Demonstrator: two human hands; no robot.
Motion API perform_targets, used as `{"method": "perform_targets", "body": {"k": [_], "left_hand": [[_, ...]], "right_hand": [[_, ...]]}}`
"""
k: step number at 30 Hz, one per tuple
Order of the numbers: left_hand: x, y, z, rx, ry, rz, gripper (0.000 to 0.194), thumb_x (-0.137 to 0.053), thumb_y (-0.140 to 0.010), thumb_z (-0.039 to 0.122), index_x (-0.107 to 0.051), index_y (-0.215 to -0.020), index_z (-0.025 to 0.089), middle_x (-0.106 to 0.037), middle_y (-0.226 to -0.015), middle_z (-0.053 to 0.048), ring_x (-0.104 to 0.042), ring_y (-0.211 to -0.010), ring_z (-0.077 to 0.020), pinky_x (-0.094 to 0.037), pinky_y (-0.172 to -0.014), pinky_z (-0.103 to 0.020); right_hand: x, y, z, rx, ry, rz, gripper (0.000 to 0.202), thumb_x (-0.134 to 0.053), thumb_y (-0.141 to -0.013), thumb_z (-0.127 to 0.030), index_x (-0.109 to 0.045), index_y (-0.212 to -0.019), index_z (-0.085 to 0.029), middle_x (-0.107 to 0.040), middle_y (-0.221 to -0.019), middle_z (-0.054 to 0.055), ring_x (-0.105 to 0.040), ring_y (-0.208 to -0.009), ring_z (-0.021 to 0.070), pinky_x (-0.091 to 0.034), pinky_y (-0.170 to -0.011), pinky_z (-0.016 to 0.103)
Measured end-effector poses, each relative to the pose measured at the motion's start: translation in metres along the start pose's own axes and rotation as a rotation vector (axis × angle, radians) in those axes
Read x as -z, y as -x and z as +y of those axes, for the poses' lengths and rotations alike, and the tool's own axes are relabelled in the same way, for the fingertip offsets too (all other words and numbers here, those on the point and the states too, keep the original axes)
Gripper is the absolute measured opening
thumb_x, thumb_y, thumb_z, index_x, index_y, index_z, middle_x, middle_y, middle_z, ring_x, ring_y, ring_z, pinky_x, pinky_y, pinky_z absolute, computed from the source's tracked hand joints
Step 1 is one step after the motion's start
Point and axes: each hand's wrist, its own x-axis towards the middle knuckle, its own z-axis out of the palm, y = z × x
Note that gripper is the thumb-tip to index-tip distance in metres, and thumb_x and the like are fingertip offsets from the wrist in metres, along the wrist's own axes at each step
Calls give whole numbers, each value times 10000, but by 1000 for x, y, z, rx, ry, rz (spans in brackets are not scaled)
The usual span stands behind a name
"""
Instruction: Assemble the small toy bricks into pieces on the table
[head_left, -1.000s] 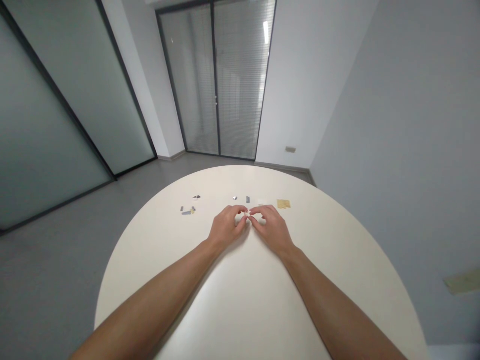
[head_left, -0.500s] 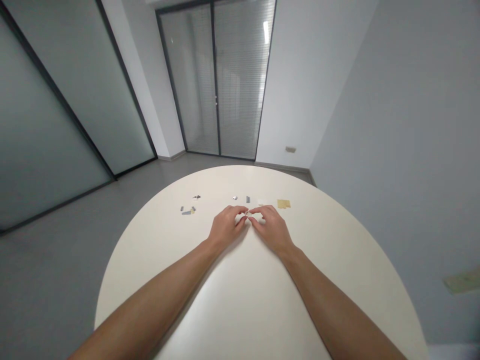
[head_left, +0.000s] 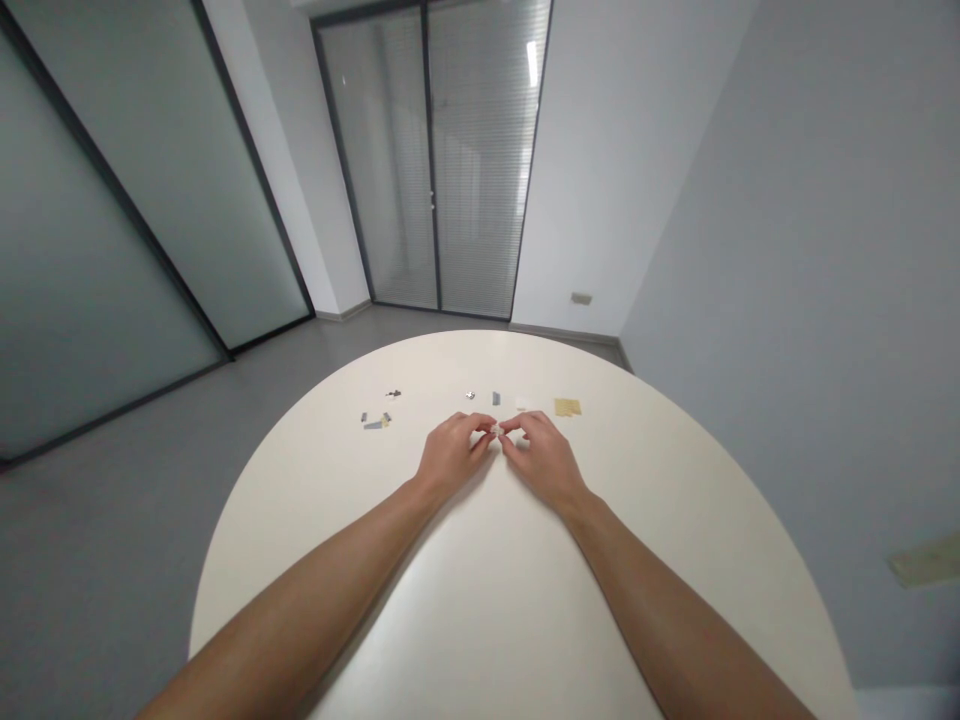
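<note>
A tiny whitish piece [head_left: 496,430], too small to name, sits between the fingertips of both hands over the round white table [head_left: 480,600]. My left hand [head_left: 454,447] pinches it from the left, thumb and fingers closed. From the right, my right hand [head_left: 545,455] holds it in a similar pinch. Just beyond the fingers lie a small grey piece [head_left: 496,398], a little cluster of shiny metal bits [head_left: 470,395] and a faint white piece [head_left: 521,403]. My fingers hide part of the held piece.
Yellow paper-like pieces [head_left: 568,407] lie to the right of the hands. On the left are several small grey strips [head_left: 373,425] and some dark bits [head_left: 394,394]. The table's curved far edge [head_left: 480,332] faces a glass door with blinds [head_left: 480,170].
Both hands stay in nearly the same place. The small whitish piece has turned slightly between the fingertips, and the fingers have shifted a little around it.
</note>
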Motion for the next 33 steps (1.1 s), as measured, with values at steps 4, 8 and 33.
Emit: {"method": "perform_targets", "body": {"k": [4, 8, 33], "left_hand": [[-1, 0, -1, 1, -6, -6, 174, -610, -906, 208, -681, -1052, 270, -737, -983, 2, -669, -971, -179, -515, -875, -309], [-1, 0, -1, -2, -2, 0, 165, -624, -904, 218, -682, -1050, 269, -742, -984, 6, -673, -973, -180, -513, -878, -309], [1, 0, 0, -5, -16, -34, 194, -590, -906, 190, -705, -1037, 275, -749, -983, 1, -668, -985, -189, -517, -880, -316]], "right_hand": [[0, 0, 0, 1, -3, -2, 88, -598, -895, -228, -648, -960, -262, -683, -981, 42, -630, -1019, 219, -559, -835, 370], [0, 0, 0, -12, -4, -8, 88, -599, -893, -231, -648, -959, -262, -677, -980, 38, -627, -1014, 214, -557, -837, 364], [0, 0, 1, -27, -9, -8, 105, -603, -868, -202, -650, -942, -260, -685, -975, 36, -630, -1007, 219, -551, -836, 366]]}}
